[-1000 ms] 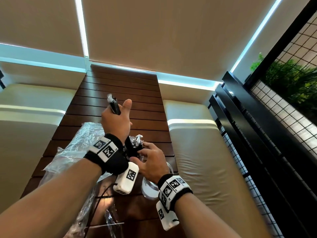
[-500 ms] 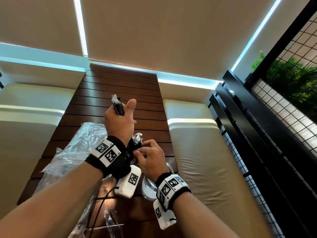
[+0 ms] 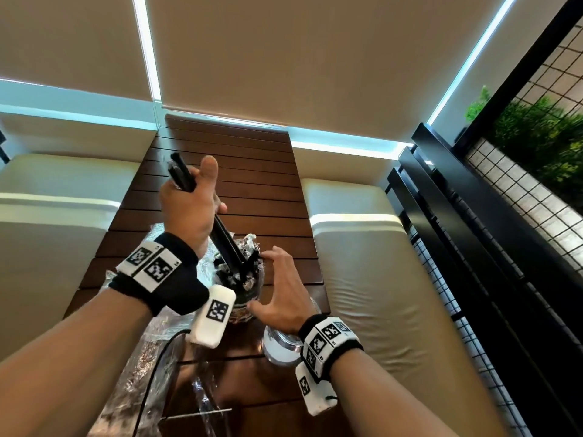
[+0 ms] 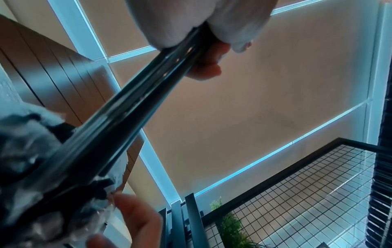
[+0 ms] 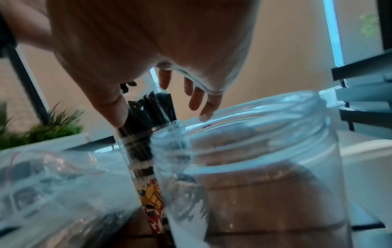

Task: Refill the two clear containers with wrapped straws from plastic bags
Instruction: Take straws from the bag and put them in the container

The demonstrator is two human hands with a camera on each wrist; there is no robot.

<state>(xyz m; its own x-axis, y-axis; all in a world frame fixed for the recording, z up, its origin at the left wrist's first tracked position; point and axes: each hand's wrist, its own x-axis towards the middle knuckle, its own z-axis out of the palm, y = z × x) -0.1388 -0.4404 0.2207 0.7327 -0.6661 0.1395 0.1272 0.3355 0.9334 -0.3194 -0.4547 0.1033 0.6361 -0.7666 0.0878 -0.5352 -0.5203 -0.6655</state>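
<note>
My left hand (image 3: 202,197) grips a bundle of black wrapped straws (image 3: 220,234) held slanted, its lower end among the straws standing in a clear container (image 3: 244,298). In the left wrist view the bundle (image 4: 131,109) runs from my fingers (image 4: 191,25) down to the crinkled wrapper tops. My right hand (image 3: 271,282) is spread beside that container, thumb (image 5: 114,109) against the straws and holding nothing. A second clear container (image 5: 254,167) stands empty under my right wrist, also visible in the head view (image 3: 280,345).
A crumpled clear plastic bag (image 3: 148,342) lies on the dark slatted wooden table (image 3: 252,190) left of the containers. Cream cushioned benches (image 3: 362,247) flank the table. A black metal grid partition (image 3: 504,231) with plants stands at the right.
My left hand has risen and tilted the straw bundle, whose lower end now sits in the container. My right hand has let go of the straw tops and spread its fingers.
</note>
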